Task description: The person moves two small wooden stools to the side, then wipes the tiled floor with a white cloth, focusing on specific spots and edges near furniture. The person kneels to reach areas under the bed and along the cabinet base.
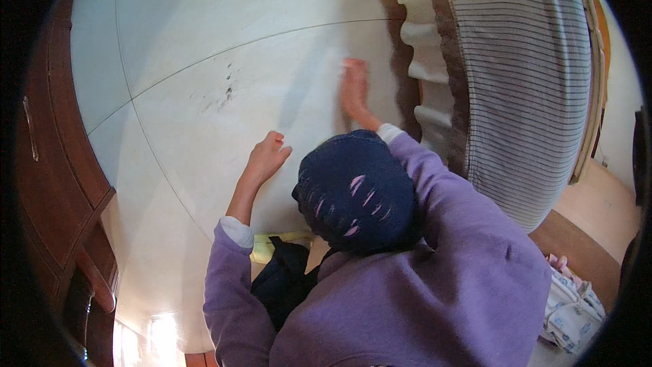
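Note:
A navy cap with pink markings [356, 193] and purple sleeves with white cuffs fill the lower middle. My left hand [270, 155] is over the pale tiled floor [188, 137], its thumb apart from bent fingers and nothing visible between them. Farther forward, beside the bed's ruffled skirt [428, 56], my right hand [354, 86] is blurred. Whether it holds something pale at its fingertips cannot be told. Small dark marks [228, 92] lie on the floor ahead of the left hand. A yellow object [262, 248] is partly hidden near the left cuff, beside dark fabric.
A bed with striped grey bedding [524, 71] runs along the right. Dark reddish wooden furniture [66, 127] with metal handles stands at the left. Patterned white cloth [570, 311] lies at the lower right, beside a brown floor band [575, 237].

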Demonstrator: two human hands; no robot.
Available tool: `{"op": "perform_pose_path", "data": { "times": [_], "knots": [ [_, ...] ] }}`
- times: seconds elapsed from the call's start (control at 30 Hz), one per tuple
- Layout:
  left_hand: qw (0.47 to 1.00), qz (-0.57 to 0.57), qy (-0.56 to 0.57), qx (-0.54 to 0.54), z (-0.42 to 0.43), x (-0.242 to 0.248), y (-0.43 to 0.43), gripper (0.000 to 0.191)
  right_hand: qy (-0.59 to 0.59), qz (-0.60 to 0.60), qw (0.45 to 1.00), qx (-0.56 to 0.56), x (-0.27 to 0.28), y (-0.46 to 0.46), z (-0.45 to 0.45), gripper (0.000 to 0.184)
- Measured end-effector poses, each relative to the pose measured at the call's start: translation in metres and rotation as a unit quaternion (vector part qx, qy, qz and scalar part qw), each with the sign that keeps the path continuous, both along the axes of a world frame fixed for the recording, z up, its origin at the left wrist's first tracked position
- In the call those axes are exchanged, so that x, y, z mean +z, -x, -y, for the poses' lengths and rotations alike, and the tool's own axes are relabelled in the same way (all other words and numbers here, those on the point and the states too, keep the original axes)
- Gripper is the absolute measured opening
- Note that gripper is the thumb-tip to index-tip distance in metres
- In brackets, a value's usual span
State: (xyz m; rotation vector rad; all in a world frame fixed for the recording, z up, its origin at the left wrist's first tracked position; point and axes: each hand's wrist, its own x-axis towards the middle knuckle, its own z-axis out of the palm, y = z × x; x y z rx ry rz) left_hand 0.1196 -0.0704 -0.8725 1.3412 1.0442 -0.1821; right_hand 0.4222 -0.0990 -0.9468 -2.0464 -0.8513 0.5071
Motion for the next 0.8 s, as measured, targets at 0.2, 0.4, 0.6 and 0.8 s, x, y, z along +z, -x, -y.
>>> {"op": "perform_pose_path", "data": {
  "times": [0.2,0.4,0.6,0.8],
  "knots": [
    [0.998,-0.03,-0.035,-0.035,-0.005,0.008,0.003,0.048,0.003,-0.13,0.986,0.107,0.07,0.071,-0.031,0.021],
    [0.999,-0.002,-0.042,-0.028,-0.005,0.002,0.004,0.049,0.101,0.073,0.992,0.0,0.095,-0.045,0.087,0.023],
    [0.996,-0.023,-0.058,-0.065,0.004,-0.003,0.009,0.046,0.158,0.173,0.97,0.072,0.039,-0.011,0.065,0.023],
    [0.999,-0.039,-0.025,-0.006,0.011,-0.003,0.029,0.044,0.042,0.089,0.963,0.252,0.027,0.115,-0.055,0.023]
  ]
}}
